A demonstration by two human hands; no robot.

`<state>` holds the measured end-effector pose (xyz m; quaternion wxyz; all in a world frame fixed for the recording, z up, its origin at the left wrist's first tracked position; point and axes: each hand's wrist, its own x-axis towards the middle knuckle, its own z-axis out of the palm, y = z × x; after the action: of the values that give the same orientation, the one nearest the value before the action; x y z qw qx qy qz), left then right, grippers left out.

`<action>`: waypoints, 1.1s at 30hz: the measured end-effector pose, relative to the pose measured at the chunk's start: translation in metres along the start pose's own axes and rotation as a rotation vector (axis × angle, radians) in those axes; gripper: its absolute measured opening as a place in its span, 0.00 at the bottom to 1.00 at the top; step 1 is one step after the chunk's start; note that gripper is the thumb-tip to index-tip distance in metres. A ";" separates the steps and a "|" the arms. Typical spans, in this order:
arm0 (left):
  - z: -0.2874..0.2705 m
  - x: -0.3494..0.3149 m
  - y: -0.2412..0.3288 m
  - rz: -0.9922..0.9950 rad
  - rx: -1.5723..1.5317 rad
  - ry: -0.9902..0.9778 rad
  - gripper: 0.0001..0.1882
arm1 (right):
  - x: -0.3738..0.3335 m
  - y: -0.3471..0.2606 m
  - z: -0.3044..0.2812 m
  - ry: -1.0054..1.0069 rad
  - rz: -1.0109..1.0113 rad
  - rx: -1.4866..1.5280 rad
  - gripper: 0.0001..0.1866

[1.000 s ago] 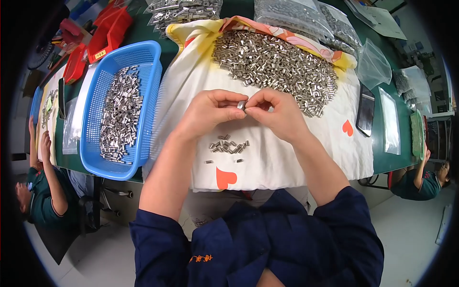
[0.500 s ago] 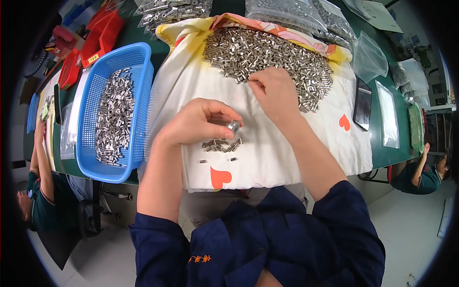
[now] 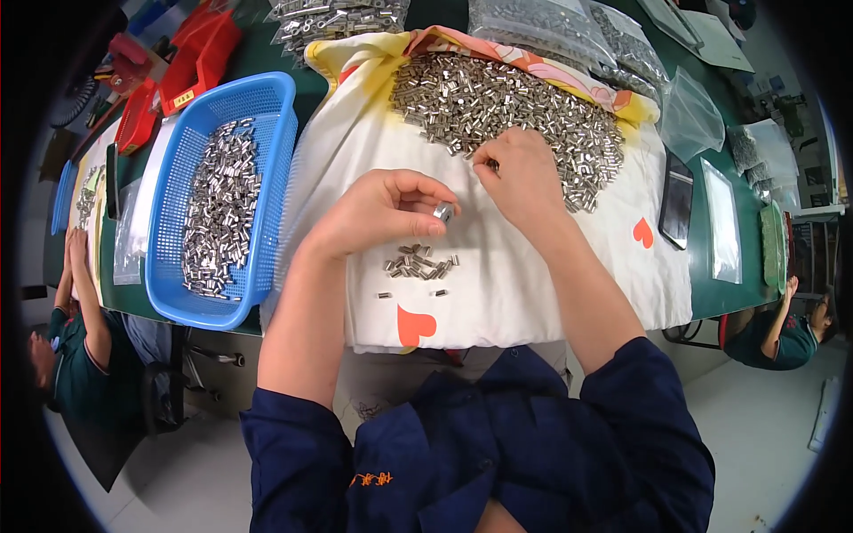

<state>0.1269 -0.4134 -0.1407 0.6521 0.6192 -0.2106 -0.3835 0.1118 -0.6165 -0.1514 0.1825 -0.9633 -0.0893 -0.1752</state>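
Note:
My left hand [image 3: 386,206] pinches a thick metal ring-like piece [image 3: 443,211] between thumb and fingers, above the white cloth [image 3: 373,311]. Just below it lies a small group of short metal cylinders [image 3: 418,263], with two more set apart nearer me. At the near edge of a large heap of the same shiny cylinders [image 3: 506,98], my right hand [image 3: 524,178] has its thumb and fingertips pinched together. Something small and dark shows at those fingertips, seemingly one of the cylinders, but too little of it is visible to be sure.
To the left stands a blue plastic basket [image 3: 284,133] holding many cylinders. Behind the heap lie clear bags of metal parts [image 3: 533,27]. A phone [image 3: 676,200] and a flat clear bag [image 3: 721,222] rest on the right. Red bins [image 3: 200,53] stand far left. Co-workers sit at both sides.
My right hand has drawn slightly back from the heap, toward my left hand. My left hand has shifted a little right and away from me, still holding the metal piece.

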 end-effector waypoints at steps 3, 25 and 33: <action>0.002 0.003 -0.002 0.006 -0.058 0.044 0.17 | -0.004 0.000 -0.002 0.024 -0.005 -0.020 0.02; 0.003 0.007 -0.008 0.094 -0.089 0.284 0.17 | -0.016 -0.035 -0.013 0.076 -0.151 0.461 0.04; 0.002 0.003 -0.004 0.077 -0.082 0.272 0.17 | -0.016 -0.028 -0.020 -0.049 -0.075 0.655 0.05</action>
<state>0.1268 -0.4167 -0.1448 0.7135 0.6297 -0.1281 -0.2791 0.0844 -0.6000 -0.1303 0.4739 -0.8533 -0.1808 -0.1208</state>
